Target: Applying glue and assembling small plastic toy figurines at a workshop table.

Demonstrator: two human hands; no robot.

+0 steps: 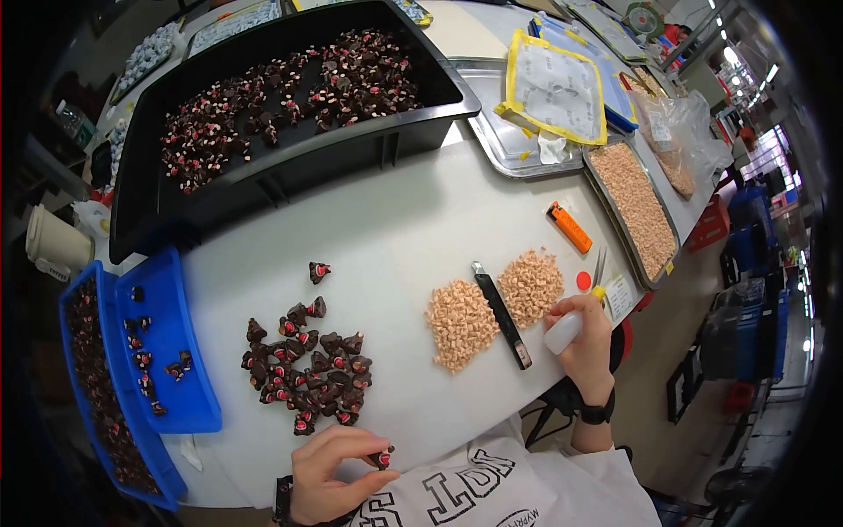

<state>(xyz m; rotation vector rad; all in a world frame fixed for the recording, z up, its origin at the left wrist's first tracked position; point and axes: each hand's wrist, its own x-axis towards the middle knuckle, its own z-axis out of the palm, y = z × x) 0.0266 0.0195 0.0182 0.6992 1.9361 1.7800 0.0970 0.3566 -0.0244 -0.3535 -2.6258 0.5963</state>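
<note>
Near the front edge of the table, my left hand [338, 472] pinches a small dark brown figurine piece [381, 458] with a red and white patch between thumb and fingers. My right hand [587, 347] is wrapped round a white squeeze bottle [563, 333] with a yellow cap and a thin needle tip pointing up and away. Beyond my left hand lies a loose heap of similar brown pieces [320, 373]. Two piles of tiny tan pieces, a left one [461, 325] and a right one [530, 285], flank a black box cutter [501, 314].
A large black crate [290, 180] of brown pieces stands at the back left, with blue trays [189, 369] in front. An orange and black tool [570, 227], a metal tray [514, 162], a tray of tan pieces [634, 206] and a plastic bag [676, 132] lie right.
</note>
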